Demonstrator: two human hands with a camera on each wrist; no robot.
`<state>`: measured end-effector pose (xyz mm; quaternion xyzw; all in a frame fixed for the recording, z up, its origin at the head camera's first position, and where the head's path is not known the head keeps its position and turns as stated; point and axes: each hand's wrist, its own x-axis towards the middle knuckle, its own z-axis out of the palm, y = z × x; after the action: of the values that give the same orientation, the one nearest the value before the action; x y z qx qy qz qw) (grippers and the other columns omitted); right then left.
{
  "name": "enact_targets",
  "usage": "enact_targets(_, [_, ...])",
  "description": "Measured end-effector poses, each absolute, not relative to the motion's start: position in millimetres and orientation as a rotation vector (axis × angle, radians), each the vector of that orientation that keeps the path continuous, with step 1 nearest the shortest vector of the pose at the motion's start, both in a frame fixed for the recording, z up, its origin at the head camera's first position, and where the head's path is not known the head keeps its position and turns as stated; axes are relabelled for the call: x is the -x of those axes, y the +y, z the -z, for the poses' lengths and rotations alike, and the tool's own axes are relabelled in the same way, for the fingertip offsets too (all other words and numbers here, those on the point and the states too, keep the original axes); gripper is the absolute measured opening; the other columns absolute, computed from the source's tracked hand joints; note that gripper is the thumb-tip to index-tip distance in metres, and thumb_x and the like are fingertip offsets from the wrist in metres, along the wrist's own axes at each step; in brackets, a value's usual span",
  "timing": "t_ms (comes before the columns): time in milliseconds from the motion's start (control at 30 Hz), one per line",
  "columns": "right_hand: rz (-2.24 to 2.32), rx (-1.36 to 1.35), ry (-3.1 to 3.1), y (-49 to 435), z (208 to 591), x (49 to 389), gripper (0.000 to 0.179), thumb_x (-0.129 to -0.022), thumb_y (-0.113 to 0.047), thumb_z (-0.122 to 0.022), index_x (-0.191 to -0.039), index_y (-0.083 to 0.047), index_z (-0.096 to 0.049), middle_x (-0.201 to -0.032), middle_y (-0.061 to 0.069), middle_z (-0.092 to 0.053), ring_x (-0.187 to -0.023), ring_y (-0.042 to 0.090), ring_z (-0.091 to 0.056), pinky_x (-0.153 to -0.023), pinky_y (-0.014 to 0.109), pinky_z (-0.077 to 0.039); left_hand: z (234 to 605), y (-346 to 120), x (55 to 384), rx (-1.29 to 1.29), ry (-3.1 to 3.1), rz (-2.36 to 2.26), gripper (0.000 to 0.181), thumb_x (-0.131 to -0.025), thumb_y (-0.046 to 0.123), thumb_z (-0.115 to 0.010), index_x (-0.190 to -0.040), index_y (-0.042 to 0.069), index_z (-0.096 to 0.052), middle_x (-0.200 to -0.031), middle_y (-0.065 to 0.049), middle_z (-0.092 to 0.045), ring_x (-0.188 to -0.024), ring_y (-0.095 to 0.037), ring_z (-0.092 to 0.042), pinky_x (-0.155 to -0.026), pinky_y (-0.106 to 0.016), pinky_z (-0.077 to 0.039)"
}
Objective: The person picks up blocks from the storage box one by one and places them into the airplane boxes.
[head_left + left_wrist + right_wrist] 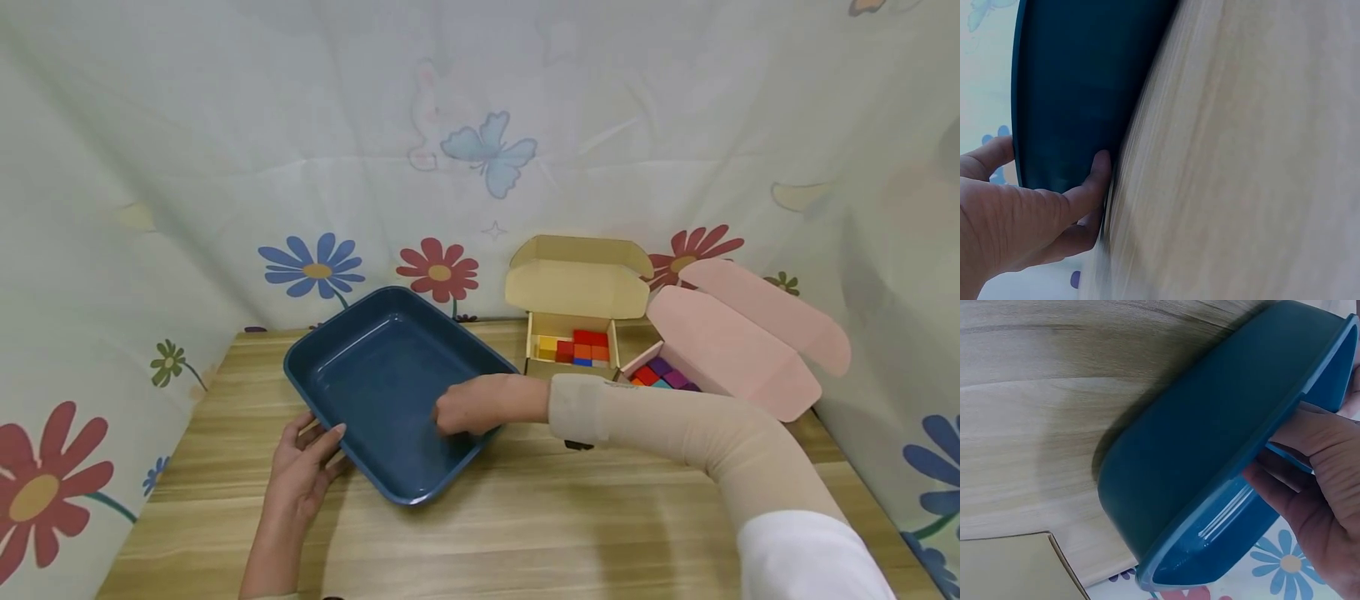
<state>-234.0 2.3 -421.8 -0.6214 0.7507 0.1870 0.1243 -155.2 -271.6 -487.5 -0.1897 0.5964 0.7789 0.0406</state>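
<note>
A dark blue rectangular tray (375,392) sits at an angle on the wooden table, its inside facing up. My left hand (303,462) holds the tray's near left side, thumb at the rim and the other fingers low against the outer wall; the left wrist view shows these fingers (1102,165) near the table surface. Reaching over the right rim, my right hand (480,404) is inside the tray with its fingers curled downward. In the right wrist view the tray wall (1197,431) hides its fingertips, so I cannot tell whether they pinch anything.
Behind the right forearm stand an open yellow box (577,287) with red, orange, yellow and blue blocks (591,337), and an open pink box (727,342) with purple, red and light blue blocks (660,367). A flower-printed curtain (600,125) surrounds the wooden table (487,542).
</note>
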Motion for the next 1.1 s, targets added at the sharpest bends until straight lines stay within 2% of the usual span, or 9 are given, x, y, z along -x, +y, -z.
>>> enact_targets(267, [-0.521, 1.809, 2.183, 6, 412, 233, 0.030, -0.098, -0.010, -0.069, -0.127, -0.017, -0.071, -0.115, 0.000, -0.068, -0.089, 0.013, -0.063, -0.080, 0.019, -0.053, 487, -272, 155, 0.580, 1.834, -2.377, 0.080, -0.096, 0.011, -0.072, -0.156, 0.018, -0.019, -0.137, -0.003, -0.036, -0.118, -0.017, -0.057, -0.095, -0.036, -0.054])
enact_targets(533, [-0.530, 1.820, 2.226, 12, 401, 235, 0.024, -0.098, -0.008, -0.067, -0.120, -0.016, -0.075, -0.113, 0.000, -0.071, -0.088, 0.015, -0.068, -0.077, 0.021, -0.057, 489, -272, 157, 0.576, 1.829, -2.387, 0.079, -0.096, 0.009, -0.071, -0.156, 0.017, -0.020, -0.138, -0.004, -0.036, -0.114, -0.015, -0.058, -0.093, -0.036, -0.055])
enact_targets(900, [-0.456, 1.673, 2.331, 27, 383, 244, 0.029, -0.096, -0.020, -0.074, -0.124, -0.015, -0.074, -0.112, 0.002, -0.075, -0.088, 0.014, -0.068, -0.079, 0.021, -0.057, 490, -272, 158, 0.564, 1.839, -2.376, 0.082, -0.097, 0.010, -0.071, -0.159, 0.017, -0.018, -0.141, -0.004, -0.034, -0.116, -0.016, -0.056, -0.094, -0.036, -0.054])
enact_targets(1100, [-0.486, 1.684, 2.323, 39, 367, 250, 0.025, -0.097, -0.014, -0.070, -0.121, -0.010, -0.074, -0.111, 0.006, -0.074, -0.092, 0.018, -0.068, -0.080, 0.024, -0.056, 491, -274, 156, 0.562, 1.848, -2.372, 0.083, -0.097, 0.009, -0.070, -0.159, 0.017, -0.017, -0.141, -0.004, -0.034, -0.118, -0.017, -0.056, -0.094, -0.035, -0.054])
